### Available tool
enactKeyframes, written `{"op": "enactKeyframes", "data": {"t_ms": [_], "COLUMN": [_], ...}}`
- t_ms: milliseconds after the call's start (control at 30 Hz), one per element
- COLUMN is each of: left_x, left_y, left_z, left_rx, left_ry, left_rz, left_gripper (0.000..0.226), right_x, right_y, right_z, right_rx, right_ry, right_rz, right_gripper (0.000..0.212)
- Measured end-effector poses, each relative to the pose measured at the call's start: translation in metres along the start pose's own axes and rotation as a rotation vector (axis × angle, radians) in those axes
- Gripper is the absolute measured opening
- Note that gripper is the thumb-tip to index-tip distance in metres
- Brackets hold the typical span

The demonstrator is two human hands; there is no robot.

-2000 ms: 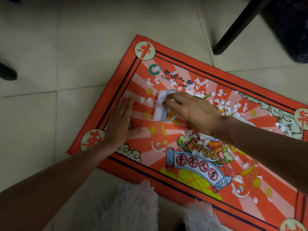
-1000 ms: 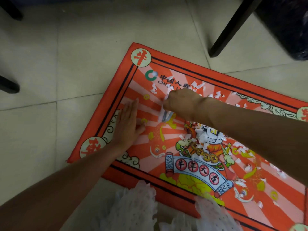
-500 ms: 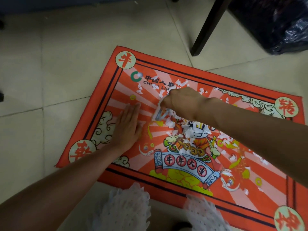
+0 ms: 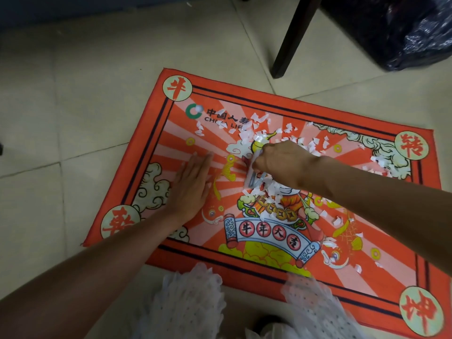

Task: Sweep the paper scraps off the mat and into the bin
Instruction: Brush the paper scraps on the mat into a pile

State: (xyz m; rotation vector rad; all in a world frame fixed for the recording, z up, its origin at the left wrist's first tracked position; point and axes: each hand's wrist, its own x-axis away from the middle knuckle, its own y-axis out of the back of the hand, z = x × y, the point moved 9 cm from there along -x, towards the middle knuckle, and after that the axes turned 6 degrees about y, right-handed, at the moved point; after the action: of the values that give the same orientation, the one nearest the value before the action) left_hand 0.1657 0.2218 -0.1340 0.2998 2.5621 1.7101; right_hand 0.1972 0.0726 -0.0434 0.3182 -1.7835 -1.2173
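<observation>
**Brush at work on the mat**

While the left hand (image 4: 192, 185) lay flat on the mat (image 4: 156, 133) with fingers straight and together, the right hand (image 4: 281, 162) curled round a small white brush (image 4: 253, 173) near the mat's middle. Its long axis ran roughly from the mat's far edge toward the near edge, bristle side facing the left hand. Paper scraps (image 4: 266, 194) were heaped just beside it, with more scattered toward the mat's far edge. Beyond the mat's far right corner sat a black bin bag (image 4: 403, 30), beside a dark furniture leg (image 4: 292, 37).
</observation>
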Motion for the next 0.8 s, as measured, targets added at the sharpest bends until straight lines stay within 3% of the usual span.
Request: {"op": "enactKeyframes", "data": {"t_ms": [233,433,567,667,800], "left_x": [-0.006,-0.02,-0.034,-0.047,-0.061], "left_y": [0.0,0.016,0.019,0.016,0.022], "left_z": [0.014,0.039,0.06,0.068,0.069], "left_rx": [0.025,0.101,0.072,0.1,0.19], "left_ry": [0.043,0.163,0.211,0.25,0.301], "left_rz": [0.013,-0.085,-0.117,-0.125,-0.169], "left_gripper": [0.071,0.068,0.07,0.073,0.084], "right_x": [0.0,-0.029,-0.058,-0.086,-0.122], "right_y": [0.031,0.056,0.068,0.073,0.086], "right_z": [-0.014,-0.021,-0.021,-0.026,-0.038], "right_rx": [-0.14,-0.149,-0.116,-0.137,-0.146], "right_ry": [-0.065,-0.122,-0.08,-0.089,-0.129], "right_rz": [-0.237,-0.405,-0.488,-0.506,-0.494], "right_gripper": [0.057,0.091,0.098,0.093,0.067]}}
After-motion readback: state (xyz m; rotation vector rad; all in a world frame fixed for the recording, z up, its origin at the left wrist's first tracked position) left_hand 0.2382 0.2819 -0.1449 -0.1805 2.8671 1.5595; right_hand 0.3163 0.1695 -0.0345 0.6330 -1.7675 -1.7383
